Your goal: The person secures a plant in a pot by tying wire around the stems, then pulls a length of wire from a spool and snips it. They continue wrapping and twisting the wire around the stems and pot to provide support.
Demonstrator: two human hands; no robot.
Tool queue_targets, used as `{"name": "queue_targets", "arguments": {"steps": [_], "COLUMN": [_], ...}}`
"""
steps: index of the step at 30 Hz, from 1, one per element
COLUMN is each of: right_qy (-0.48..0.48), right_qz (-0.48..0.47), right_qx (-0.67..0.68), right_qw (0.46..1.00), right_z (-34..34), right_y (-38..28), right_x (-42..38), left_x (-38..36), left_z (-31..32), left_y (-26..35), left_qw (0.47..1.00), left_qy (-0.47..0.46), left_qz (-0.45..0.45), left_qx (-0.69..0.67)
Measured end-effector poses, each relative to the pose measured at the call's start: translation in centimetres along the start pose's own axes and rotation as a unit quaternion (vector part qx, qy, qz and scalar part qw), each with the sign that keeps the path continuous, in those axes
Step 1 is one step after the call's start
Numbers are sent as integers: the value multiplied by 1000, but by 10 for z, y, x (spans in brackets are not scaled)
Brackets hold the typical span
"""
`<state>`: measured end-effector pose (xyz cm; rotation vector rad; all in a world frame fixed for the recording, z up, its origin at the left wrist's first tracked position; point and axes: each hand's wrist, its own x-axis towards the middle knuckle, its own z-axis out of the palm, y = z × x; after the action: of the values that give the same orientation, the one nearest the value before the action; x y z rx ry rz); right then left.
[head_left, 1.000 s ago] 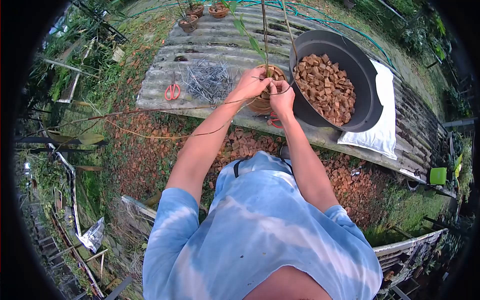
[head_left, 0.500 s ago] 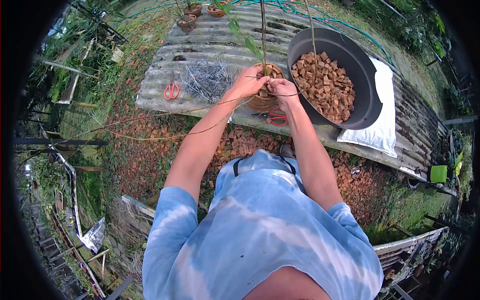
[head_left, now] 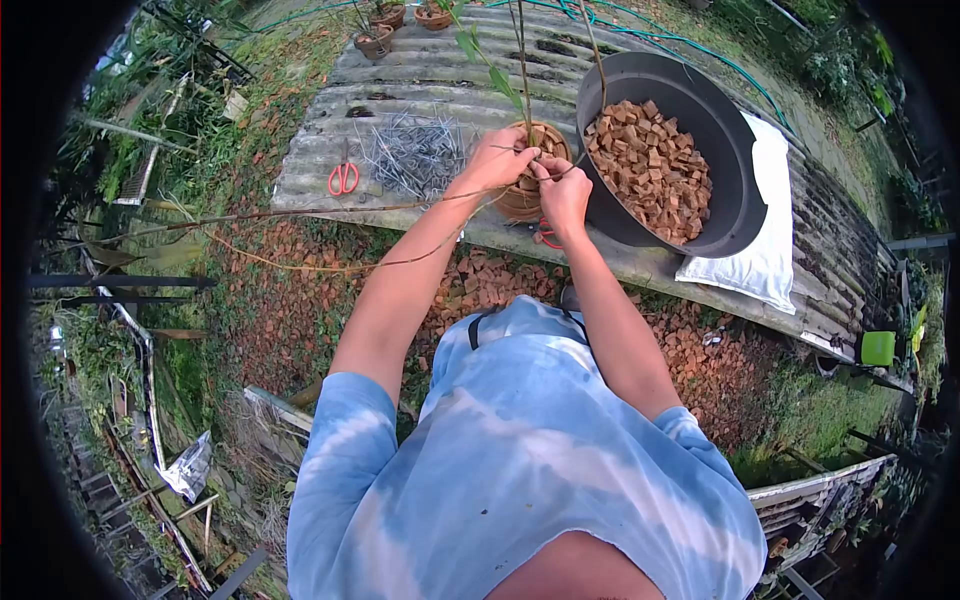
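A clay pot [head_left: 520, 208] filled with brown chunks stands near the sheet's front edge, and upright plant stems [head_left: 524, 75] rise from it. My left hand [head_left: 497, 160] is closed around the base of these stems, just above the pot. Beside it, my right hand [head_left: 563, 192] pinches close to the same stems; what lies between its fingertips is too small to make out. Long thin stems [head_left: 330, 209] stretch leftward from the pot, across my left forearm. Red-handled scissors [head_left: 546, 235] lie below my right hand, partly covered by it.
A large black tub [head_left: 735, 185] of brown chunks [head_left: 650, 165] stands at the right, on a white sack [head_left: 765, 270]. Metal wire pieces [head_left: 412, 155] and other red-handled scissors [head_left: 343, 179] lie to the left on the corrugated sheet [head_left: 330, 130]. Small potted plants [head_left: 373, 42] stand behind.
My right hand has turned and shifted slightly, now covering more of the nearby scissors. The upright stems lean a little further left; the long stems at left have shifted. My left hand stays at the stems.
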<state>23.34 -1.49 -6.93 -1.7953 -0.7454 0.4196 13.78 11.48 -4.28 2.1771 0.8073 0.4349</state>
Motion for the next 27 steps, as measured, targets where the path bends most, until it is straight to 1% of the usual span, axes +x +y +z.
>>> {"name": "queue_targets", "arguments": {"steps": [1, 4, 7, 10, 13, 16, 19, 23, 25, 26, 27], "right_qy": [-1, -12, 35, 30, 25, 4, 3, -25, -42, -65, -67], "right_qz": [-4, -86, -223, -269, -243, -211, -61, 5, 31, 63, 77], "right_qx": [2, -33, -94, -93, -31, -10, 46, 34, 24, 78, 104], "right_qw": [1000, 996, 970, 958, 969, 977, 997, 999, 998, 993, 989], "right_z": [0, 1, 3, -1, 4, 2, 6, 7, 17, 24, 23], "right_y": [-1, 3, 7, 9, 17, 16, 11, 16, 36, 47, 44], "right_x": [-1, 3, 7, 9, 9, 8, 3, 16, 27, 31, 30], "left_x": [1, 1, 1, 1, 2, 2, -1, 0, 1, 1, 0], "left_z": [0, 1, 2, 0, 2, 0, -2, 2, 0, 0, -1], "left_y": [-1, -1, 0, 3, 0, 1, 6, 0, 3, 5, 6], "left_qw": [1000, 1000, 1000, 1000, 1000, 1000, 1000, 999, 998, 998, 998], "left_qy": [0, 5, 8, 6, 5, 2, -6, -2, -16, -24, -23], "left_qz": [0, -5, -1, -6, -4, -10, -21, -25, -36, -42, -45], "left_qx": [-2, 12, 21, 18, 9, 15, 0, -29, -39, -45, -41]}}
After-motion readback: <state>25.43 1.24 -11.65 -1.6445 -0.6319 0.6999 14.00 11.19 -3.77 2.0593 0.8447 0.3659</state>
